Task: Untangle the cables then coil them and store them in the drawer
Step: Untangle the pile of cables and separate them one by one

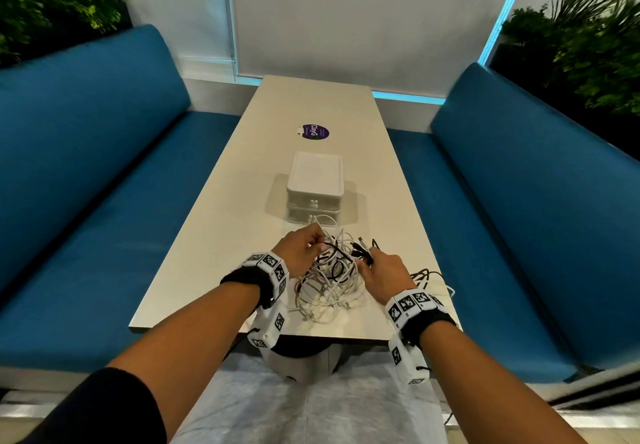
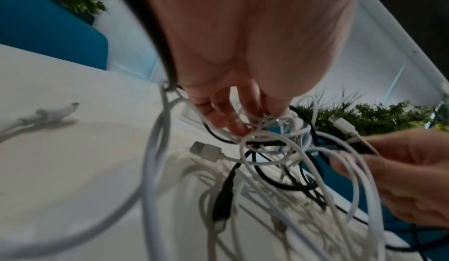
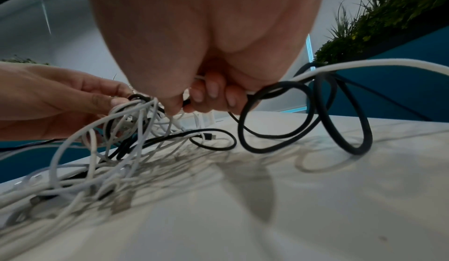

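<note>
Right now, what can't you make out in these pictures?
- How many cables: the tangle overlaps itself in every view.
- What the drawers hold: fronts shut, head view.
- The sticker small print: too small, head view.
- The right hand fingertips: curled under, right wrist view.

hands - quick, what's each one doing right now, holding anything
Left hand: fingers pinch white strands at the top of the cable tangle.
Right hand: fingers curled round a black cable and a white cable.
</note>
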